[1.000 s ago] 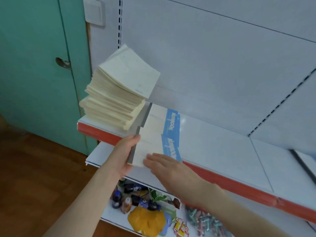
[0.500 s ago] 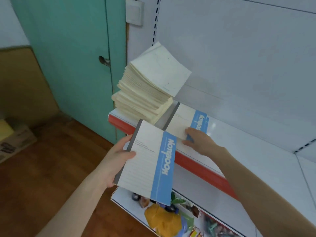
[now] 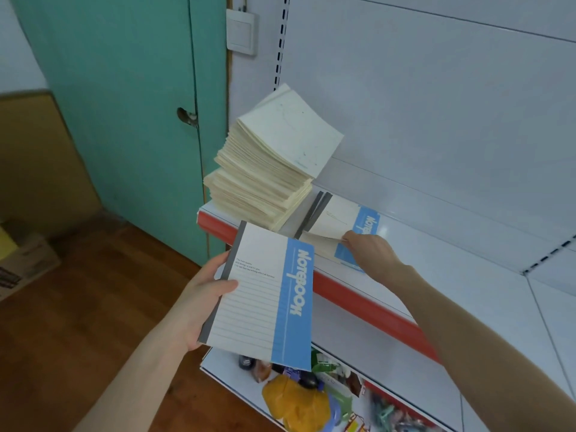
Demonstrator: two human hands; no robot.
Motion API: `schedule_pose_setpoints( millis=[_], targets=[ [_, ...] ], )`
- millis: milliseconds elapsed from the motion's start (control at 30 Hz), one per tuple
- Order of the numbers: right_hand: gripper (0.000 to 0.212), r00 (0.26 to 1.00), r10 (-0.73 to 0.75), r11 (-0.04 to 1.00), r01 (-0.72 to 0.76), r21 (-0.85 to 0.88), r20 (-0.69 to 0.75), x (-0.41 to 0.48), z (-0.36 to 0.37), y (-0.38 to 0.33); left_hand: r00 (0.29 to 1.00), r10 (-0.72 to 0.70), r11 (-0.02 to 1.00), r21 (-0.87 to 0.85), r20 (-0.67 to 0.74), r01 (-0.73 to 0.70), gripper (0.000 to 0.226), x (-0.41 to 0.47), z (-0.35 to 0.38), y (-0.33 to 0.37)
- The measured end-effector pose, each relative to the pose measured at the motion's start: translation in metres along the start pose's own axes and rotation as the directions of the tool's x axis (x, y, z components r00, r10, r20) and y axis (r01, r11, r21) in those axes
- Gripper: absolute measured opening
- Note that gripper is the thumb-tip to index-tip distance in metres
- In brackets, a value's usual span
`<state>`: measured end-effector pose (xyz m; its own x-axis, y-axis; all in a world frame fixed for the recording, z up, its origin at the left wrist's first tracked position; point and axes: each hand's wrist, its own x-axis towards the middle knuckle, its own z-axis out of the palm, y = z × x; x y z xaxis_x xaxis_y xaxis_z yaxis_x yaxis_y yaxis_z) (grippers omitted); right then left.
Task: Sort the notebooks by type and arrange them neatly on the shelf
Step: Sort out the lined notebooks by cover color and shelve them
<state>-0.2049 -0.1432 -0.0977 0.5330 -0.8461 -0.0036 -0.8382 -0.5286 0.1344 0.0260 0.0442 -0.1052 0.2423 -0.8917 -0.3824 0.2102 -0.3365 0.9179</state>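
notebook (image 3: 261, 294), light and floppy by the look of it, is gripped by its grey spine in the left hand (image 3: 199, 307) off the shelf (image 3: 467, 275), while right hand (image 3: 371, 249) fingers (image 3: 349, 241) pinch the bending cover of a second notebook (image 3: 343, 216) there.

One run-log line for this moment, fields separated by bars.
left hand: holds white blue-striped notebook | right hand: pinches top of matching pile on white metal shelf | cream notebook stack: shelf's left end

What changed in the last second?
Left hand lifted one notebook off the shelf toward the person and grips it. Right hand went from lying flat on the pile to lifting the near edge of the shelf notebook. Cream stack unmoved.
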Motion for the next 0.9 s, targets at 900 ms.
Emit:
schedule_pose_setpoints(
  millis=[900],
  targets=[
    [0.053,0.974,0.085,0.923,-0.157,0.352,0.212,-0.008,-0.007,-0.005,0.998,-0.033,0.998,-0.049,-0.045,0.031,0.036,-0.003,0.008,-0.006]
  ],
)
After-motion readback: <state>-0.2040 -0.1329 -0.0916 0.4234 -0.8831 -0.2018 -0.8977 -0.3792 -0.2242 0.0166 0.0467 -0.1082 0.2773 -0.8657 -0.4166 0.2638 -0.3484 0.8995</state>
